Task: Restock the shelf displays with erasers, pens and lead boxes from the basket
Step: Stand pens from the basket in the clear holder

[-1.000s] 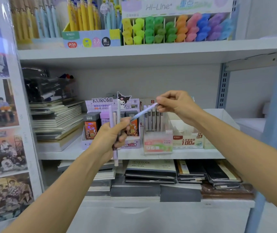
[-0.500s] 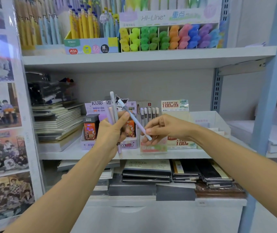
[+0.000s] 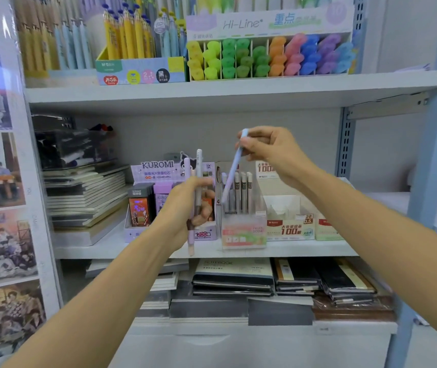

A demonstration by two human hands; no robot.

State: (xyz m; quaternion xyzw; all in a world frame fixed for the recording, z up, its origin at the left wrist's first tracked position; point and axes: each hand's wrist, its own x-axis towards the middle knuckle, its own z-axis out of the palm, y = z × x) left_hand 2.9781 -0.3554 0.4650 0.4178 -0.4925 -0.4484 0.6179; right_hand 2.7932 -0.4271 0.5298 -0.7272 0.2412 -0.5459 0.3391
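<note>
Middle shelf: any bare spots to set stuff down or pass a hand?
Bare: middle shelf in front of notebook stack, left of Kuromi box; right end of upper shelf past Hi-Line display. Crowded: Kuromi box, clear pen holder and lead box stand packed side by side.

A: Where does the view look from?
B: From the person's head, forward and slightly down, square on to the middle shelf (image 3: 100,248).
A: How near?
B: Arm's reach. Both forearms run in from the bottom corners, and the left hand (image 3: 182,205) and right hand (image 3: 270,150) sit at the frame's centre, in front of that shelf. The upper shelf (image 3: 212,94) crosses the top; the wide lens leans the post (image 3: 435,155) at the right edge.
</note>
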